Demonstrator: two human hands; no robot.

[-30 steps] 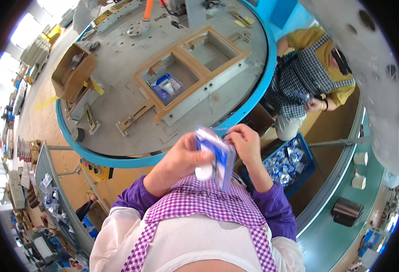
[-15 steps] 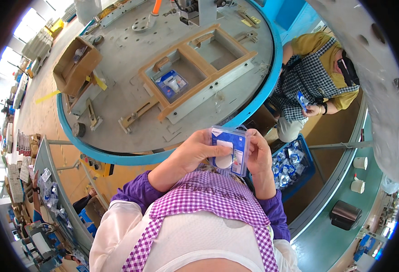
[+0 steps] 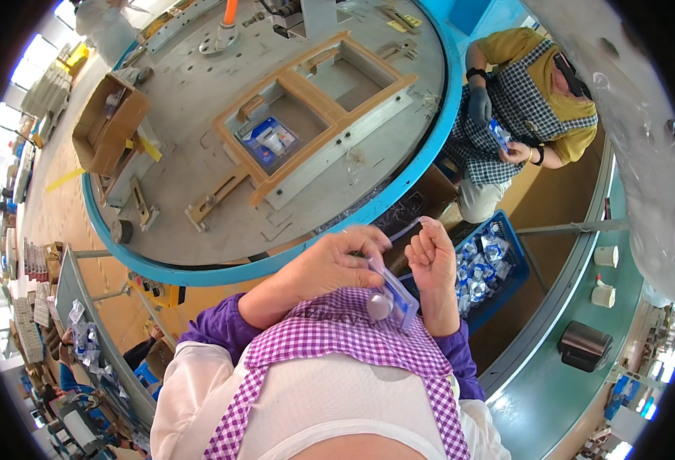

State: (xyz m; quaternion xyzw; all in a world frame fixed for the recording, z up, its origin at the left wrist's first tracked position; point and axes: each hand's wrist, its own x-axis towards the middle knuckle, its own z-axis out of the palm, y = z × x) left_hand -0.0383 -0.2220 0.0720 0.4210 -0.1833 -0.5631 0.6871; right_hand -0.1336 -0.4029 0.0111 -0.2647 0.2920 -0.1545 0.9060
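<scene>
I hold a clear plastic blister pack with a blue card [image 3: 392, 295] close to my chest, edge-on to the camera. My left hand [image 3: 330, 264] grips its upper edge with thumb and fingers. My right hand [image 3: 430, 257] pinches a thin clear flap of the pack near the top. In front of me lies a large round grey table with a blue rim [image 3: 422, 172]. A wooden frame [image 3: 314, 100] sits on it, with one blue pack [image 3: 268, 142] in its left compartment.
A blue crate [image 3: 491, 264] with several blue packs stands to my right on the floor. A seated person in a checked apron [image 3: 521, 100] holds a pack at the table's right side. A cardboard box [image 3: 107, 123] sits at the table's left.
The pack was flat toward the camera in both hands; now it is turned edge-on and lowered toward my chest, and my right hand has shifted to its top flap.
</scene>
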